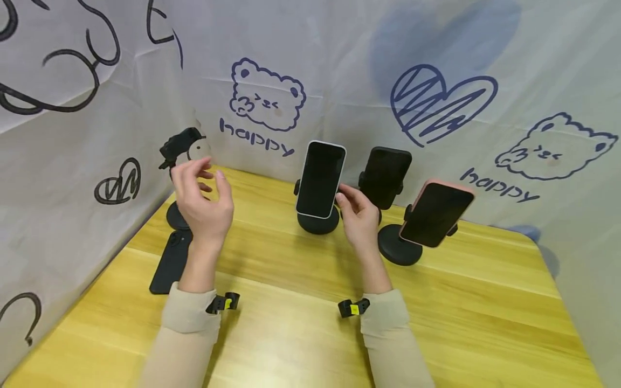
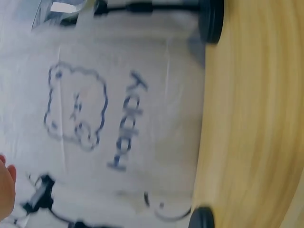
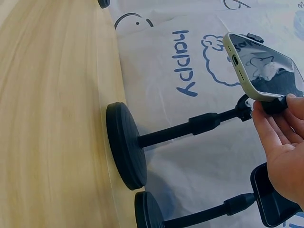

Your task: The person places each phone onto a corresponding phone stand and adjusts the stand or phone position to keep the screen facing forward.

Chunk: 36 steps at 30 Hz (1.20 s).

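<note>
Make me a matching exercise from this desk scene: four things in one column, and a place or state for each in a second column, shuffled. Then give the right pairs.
Things
1. white-cased phone
2. pink-cased phone
3. black phone
4. empty stand

Places or states
A. lying flat on the table, at the left
B. clamped in the rightmost stand, tilted
C. at the far left, behind the left hand, holding no phone
D. in the middle stand, with the right hand at its clamp

Pairs: 1-D, 2-B, 3-A, 4-C
</note>
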{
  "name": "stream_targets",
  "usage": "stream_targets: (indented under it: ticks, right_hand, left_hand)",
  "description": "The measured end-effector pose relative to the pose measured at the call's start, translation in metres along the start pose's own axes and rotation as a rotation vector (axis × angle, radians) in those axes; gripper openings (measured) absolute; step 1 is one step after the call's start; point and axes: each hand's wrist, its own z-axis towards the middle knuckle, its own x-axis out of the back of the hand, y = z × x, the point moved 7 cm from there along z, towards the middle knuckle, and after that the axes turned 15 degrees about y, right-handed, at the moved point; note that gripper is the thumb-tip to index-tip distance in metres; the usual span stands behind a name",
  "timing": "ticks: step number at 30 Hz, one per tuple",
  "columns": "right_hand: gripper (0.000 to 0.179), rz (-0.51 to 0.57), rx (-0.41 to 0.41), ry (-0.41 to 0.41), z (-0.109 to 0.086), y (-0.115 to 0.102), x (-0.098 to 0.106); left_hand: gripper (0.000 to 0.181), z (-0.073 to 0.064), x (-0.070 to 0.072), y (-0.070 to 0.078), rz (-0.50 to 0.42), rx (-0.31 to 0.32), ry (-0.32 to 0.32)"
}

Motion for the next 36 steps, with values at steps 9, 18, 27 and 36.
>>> stream_targets:
  ticks: [9,18,27,36]
  right_hand:
    - [0.028,-0.007,-0.005,0.011,0.007,0.002,0.007]
    - [0.029,0.008,-0.041,-0.005,0.006,0.006,0.004]
    - [0.029,0.020,-0.027,-0.017,0.004,0.002,0.002]
    - [0.029,0.025,-0.022,-0.026,0.002,0.002,0.000]
  left_hand:
    - [0.027,0.044,0.036,-0.034,0.031,0.145,0.317]
    - [0.044,0.044,0.025,-0.115,0.370,0.519,-0.140]
    - [0.046,0.042,0.018,-0.139,0.456,0.501,-0.376]
    - [0.043,0.048,0.020,-0.146,0.506,0.526,-0.374]
